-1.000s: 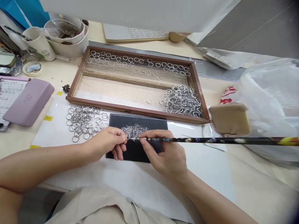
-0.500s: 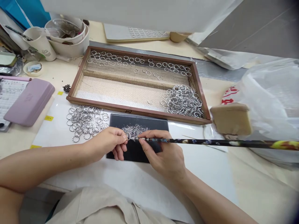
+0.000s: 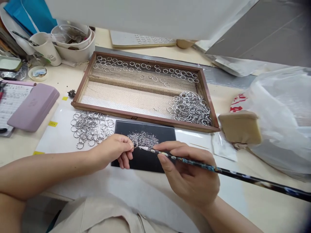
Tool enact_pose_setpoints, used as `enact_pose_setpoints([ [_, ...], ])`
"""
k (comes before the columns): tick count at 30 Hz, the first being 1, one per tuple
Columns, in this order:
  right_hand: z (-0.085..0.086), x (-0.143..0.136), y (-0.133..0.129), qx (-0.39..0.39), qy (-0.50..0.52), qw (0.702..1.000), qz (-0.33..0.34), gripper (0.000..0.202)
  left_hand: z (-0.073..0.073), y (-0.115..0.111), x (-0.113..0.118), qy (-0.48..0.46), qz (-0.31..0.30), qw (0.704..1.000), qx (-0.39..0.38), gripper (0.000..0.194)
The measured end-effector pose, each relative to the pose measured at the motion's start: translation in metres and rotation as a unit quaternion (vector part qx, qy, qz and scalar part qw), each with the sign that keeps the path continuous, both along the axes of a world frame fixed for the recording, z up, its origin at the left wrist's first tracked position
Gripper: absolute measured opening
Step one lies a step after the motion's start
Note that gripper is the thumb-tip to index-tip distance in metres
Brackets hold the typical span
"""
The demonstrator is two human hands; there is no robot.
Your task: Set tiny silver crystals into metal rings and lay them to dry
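Observation:
My left hand [image 3: 119,149] pinches a small metal ring [image 3: 135,145] at the left part of a black mat [image 3: 145,161]. Between thumb and fingers, my right hand [image 3: 191,171] holds a long dark patterned pen [image 3: 206,166], whose pale tip points left, close to the ring. Tiny silvery beads [image 3: 144,139] lie spread on the mat beyond both hands. Left of the mat rests a heap of metal rings [image 3: 91,127] on white paper. Whether the pen tip touches the ring cannot be made out.
Behind the mat stands a wood-framed mesh tray [image 3: 145,119] with rows of rings and a ring pile [image 3: 190,108]. A purple case [image 3: 34,106] and tubs [image 3: 75,51] are at left; a tan block [image 3: 240,127] and plastic bag [image 3: 284,119] at right.
My right hand has moved right and slightly down, its grip now farther from the pen tip. The pen slants down to the right. My left hand stays nearly in place.

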State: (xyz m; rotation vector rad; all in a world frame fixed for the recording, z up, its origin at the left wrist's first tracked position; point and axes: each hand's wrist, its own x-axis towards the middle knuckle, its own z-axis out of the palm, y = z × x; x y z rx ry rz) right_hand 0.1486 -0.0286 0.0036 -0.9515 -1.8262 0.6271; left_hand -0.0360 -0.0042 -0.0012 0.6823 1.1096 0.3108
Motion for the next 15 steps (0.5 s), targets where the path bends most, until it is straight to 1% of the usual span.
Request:
enact_pose_setpoints([
  [7, -0.0011, -0.002, -0.0002, -0.003, -0.003, 1.0, 0.018, 0.034, 0.0011, 0.0003, 0.0003, 0.003, 0.001, 1.0, 0.0, 0.026],
  [15, -0.0041, -0.001, -0.0006, -0.007, 0.003, 1.0, 0.021, 0.034, -0.0003, 0.0001, 0.0008, -0.003, 0.003, 1.0, 0.002, 0.027],
])
